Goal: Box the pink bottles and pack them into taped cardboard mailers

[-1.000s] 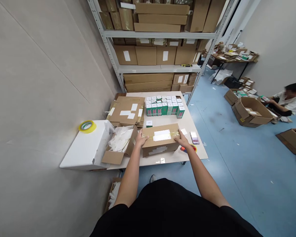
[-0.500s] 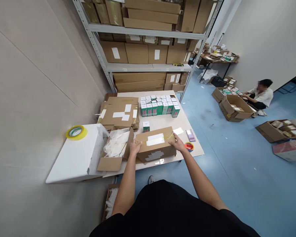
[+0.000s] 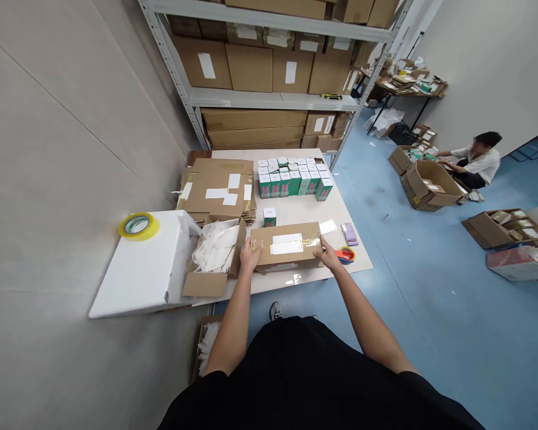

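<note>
A closed cardboard box (image 3: 287, 258) with white labels and clear tape on its top is gripped between my two hands at the front of the table (image 3: 302, 212). My left hand (image 3: 250, 257) clasps its left end, fingers partly hidden behind it. On the right end, my right hand (image 3: 327, 254) holds the corner. A tape dispenser (image 3: 346, 255) with a red part and a blue roll lies just right of my right hand. Behind the box stands one small green and white carton (image 3: 269, 217). Farther back, several similar cartons (image 3: 291, 182) are grouped in rows.
An open box of white paper (image 3: 215, 248) is left of my left hand, with flattened cardboard (image 3: 215, 179) behind. Yellow tape (image 3: 138, 226) rests on a white block (image 3: 134, 272). Shelving (image 3: 269, 100) rises behind the table. A person (image 3: 477, 158) sits on the floor among boxes (image 3: 430, 188).
The box has tipped so that its front side shows less and its top faces up more. Both hands have kept hold. My view has tilted slightly downward.
</note>
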The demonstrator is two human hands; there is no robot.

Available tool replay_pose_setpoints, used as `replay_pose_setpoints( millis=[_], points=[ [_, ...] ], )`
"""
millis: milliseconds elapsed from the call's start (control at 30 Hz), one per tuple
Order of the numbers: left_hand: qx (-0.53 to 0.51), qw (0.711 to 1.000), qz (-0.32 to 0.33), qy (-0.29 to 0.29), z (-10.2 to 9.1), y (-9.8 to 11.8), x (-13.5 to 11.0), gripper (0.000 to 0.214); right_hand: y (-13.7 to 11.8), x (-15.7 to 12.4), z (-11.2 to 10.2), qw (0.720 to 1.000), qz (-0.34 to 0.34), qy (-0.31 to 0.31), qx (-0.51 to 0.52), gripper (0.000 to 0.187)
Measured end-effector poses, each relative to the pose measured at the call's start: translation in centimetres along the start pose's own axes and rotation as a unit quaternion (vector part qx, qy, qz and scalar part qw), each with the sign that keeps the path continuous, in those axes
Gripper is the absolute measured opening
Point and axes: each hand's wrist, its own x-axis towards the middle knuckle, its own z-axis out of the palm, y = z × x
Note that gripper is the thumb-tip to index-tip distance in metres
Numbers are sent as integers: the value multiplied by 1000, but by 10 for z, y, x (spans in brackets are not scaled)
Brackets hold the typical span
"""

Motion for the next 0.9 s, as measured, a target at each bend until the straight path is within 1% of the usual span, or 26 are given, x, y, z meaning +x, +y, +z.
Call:
replay_pose_setpoints(
  millis=[100,200,267,367,467,567,733,800,900],
  points=[
    [22,1000,0,-1,-1,5,4,71,5,-2,8,998,24,-16,61,91],
    [44,999,-10,-16,1,9,11,73,16,0,15,996,52,-5,70,93],
    [55,998,-18,-21,3,11,16,74,21,4,16,996,60,-6,70,96],
    [72,996,-37,-25,7,13,21,77,25,12,12,996,61,-24,54,97],
    [74,996,-51,-21,11,14,20,83,28,16,5,997,50,-41,34,95],
    [67,997,-45,-6,14,15,17,87,30,19,-2,997,53,-40,27,93],
    [75,997,-32,-15,18,19,13,77,35,26,-6,998,39,-36,35,92],
    [73,996,-39,-12,19,19,12,74,38,27,-5,998,39,-31,31,93],
    [75,996,-57,4,21,19,14,72,42,26,-1,999,51,-12,-3,94]
  ],
)
